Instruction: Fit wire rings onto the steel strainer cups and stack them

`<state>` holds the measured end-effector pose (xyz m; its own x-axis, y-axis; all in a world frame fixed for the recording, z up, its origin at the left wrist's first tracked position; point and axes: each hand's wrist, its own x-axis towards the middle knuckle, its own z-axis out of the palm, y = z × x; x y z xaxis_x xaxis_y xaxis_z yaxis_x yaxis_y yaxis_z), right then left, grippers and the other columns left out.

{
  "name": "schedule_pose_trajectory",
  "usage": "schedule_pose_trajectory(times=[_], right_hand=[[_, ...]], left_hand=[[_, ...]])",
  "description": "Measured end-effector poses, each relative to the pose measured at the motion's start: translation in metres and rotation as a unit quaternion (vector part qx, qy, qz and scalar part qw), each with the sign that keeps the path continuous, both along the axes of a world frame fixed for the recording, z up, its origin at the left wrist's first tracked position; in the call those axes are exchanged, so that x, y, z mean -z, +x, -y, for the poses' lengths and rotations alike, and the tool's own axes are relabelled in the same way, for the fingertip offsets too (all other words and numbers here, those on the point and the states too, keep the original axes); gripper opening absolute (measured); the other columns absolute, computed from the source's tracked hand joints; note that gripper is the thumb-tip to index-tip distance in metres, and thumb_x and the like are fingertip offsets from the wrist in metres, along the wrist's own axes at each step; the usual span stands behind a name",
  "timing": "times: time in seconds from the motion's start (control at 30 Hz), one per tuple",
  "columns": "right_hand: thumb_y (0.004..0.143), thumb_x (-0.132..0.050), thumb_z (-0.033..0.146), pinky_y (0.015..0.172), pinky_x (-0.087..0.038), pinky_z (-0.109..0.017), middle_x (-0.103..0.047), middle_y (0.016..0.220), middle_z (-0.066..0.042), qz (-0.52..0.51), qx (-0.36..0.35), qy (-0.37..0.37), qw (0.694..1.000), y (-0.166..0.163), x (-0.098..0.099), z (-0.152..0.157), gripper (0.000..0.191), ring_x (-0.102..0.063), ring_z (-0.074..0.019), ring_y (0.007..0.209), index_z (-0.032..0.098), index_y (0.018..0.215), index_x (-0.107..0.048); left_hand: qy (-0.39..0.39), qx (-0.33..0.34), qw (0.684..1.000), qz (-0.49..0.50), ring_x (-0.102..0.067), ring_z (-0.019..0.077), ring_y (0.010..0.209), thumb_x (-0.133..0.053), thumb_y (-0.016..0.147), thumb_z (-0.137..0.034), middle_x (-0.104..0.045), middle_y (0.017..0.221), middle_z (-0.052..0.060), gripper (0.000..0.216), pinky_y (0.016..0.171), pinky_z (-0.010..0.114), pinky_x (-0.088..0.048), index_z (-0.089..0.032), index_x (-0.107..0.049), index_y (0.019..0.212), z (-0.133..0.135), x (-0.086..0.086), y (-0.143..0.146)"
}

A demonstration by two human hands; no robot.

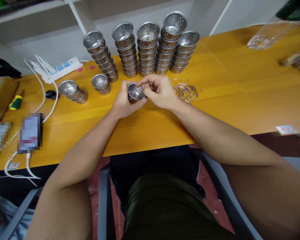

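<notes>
My left hand [122,103] is wrapped round a small perforated metal cup [135,92], its open mouth tilted up towards me. At the cup's right rim, my right hand [161,91] has its fingers curled in a pinch, with the index finger reaching over the edge. Whatever lies between those fingertips is too small or hidden to make out. Just right of that hand lies a tangled heap of thin metal wire loops [187,91]. Left of the held cup are two short stacks of similar cups, a nearer stack [73,90] leaning over and a stack [101,84] beside it.
Tall cup stacks [148,46] line the back of the yellow table [230,96]. On the left are a power strip [65,68], white cables, a phone [30,133] and a screwdriver [17,100]. A clear plastic container [267,35] lies at the far right.
</notes>
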<state>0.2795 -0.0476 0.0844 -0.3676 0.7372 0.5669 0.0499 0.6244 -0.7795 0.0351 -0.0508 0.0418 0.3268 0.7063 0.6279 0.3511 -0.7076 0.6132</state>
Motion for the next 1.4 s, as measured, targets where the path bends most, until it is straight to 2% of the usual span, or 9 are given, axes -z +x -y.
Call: schedule_pose_trajectory(times=[0.13,0.27,0.4,0.67,0.93,1.17,1.3,1.4], right_hand=[[0.111,-0.104,0.058,0.067,-0.051,-0.028,-0.078,0.09,-0.002,0.005,-0.152,-0.033,0.988,0.019,-0.01,-0.003,0.041,-0.061,-0.0155,0.076,0.021,0.115,-0.088],[0.102,-0.116,0.065,0.066,-0.053,-0.028,-0.079,0.087,-0.001,-0.006,-0.223,-0.081,0.971,0.027,-0.017,-0.003,0.053,-0.065,-0.0151,0.071,0.021,0.113,-0.087],[0.097,-0.119,0.07,0.063,-0.053,-0.028,-0.075,0.081,0.002,-0.016,-0.218,-0.099,0.971,0.021,-0.012,-0.004,0.061,-0.061,-0.0138,0.067,0.021,0.109,-0.084],[0.097,-0.114,0.082,0.059,-0.045,-0.03,-0.068,0.076,0.003,-0.015,-0.182,-0.094,0.979,0.016,-0.012,0.001,0.068,-0.054,-0.0139,0.064,0.023,0.108,-0.081],[0.1,-0.114,0.078,0.06,-0.039,-0.03,-0.064,0.074,0.004,0.0,-0.177,-0.091,0.98,0.016,-0.012,0.002,0.065,-0.051,-0.0139,0.065,0.022,0.108,-0.081],[0.101,-0.114,0.075,0.058,-0.035,-0.029,-0.064,0.07,0.005,0.0,-0.174,-0.09,0.981,0.015,-0.013,0.003,0.064,-0.049,-0.0126,0.061,0.021,0.107,-0.081],[0.101,-0.114,0.076,0.059,-0.037,-0.028,-0.068,0.074,0.004,-0.003,-0.184,-0.089,0.979,0.015,-0.013,0.002,0.065,-0.05,-0.0121,0.064,0.02,0.107,-0.08],[0.1,-0.114,0.076,0.063,-0.043,-0.027,-0.071,0.078,0.003,-0.006,-0.196,-0.085,0.977,0.015,-0.013,0.0,0.066,-0.054,-0.0119,0.068,0.019,0.106,-0.08]], left_hand=[[-0.007,0.017,1.0,0.015,-0.085,0.0291,0.123,-0.109,0.099,-0.087,-0.077,0.132,0.005,0.094,0.12,0.053,-0.073,-0.031,-0.063,0.159,-0.006,0.004,-0.008],[-0.004,0.048,0.999,0.009,-0.085,0.0303,0.127,-0.109,0.096,-0.09,-0.076,0.139,0.006,0.1,0.12,0.054,-0.073,-0.032,-0.059,0.161,-0.012,0.01,-0.011],[-0.003,0.047,0.999,-0.002,-0.086,0.0324,0.131,-0.113,0.095,-0.087,-0.075,0.141,0.007,0.105,0.123,0.057,-0.073,-0.032,-0.057,0.164,-0.014,0.014,-0.012],[0.013,0.043,0.999,-0.011,-0.087,0.0337,0.131,-0.111,0.102,-0.078,-0.075,0.139,0.007,0.094,0.124,0.061,-0.075,-0.032,-0.057,0.165,-0.015,0.014,-0.012],[0.001,0.043,0.999,-0.016,-0.087,0.0349,0.133,-0.106,0.104,-0.084,-0.074,0.141,0.009,0.094,0.125,0.064,-0.074,-0.031,-0.055,0.163,-0.016,0.017,-0.014],[0.003,0.051,0.999,-0.004,-0.087,0.0336,0.132,-0.107,0.104,-0.081,-0.074,0.142,0.008,0.093,0.123,0.062,-0.075,-0.031,-0.056,0.164,-0.016,0.018,-0.014],[-0.003,0.058,0.998,0.0,-0.086,0.0325,0.129,-0.106,0.105,-0.082,-0.074,0.142,0.009,0.092,0.12,0.059,-0.076,-0.031,-0.056,0.164,-0.014,0.016,-0.014],[-0.015,0.06,0.998,0.002,-0.087,0.0328,0.13,-0.109,0.103,-0.081,-0.074,0.141,0.008,0.093,0.121,0.06,-0.075,-0.031,-0.057,0.163,-0.013,0.015,-0.014]])
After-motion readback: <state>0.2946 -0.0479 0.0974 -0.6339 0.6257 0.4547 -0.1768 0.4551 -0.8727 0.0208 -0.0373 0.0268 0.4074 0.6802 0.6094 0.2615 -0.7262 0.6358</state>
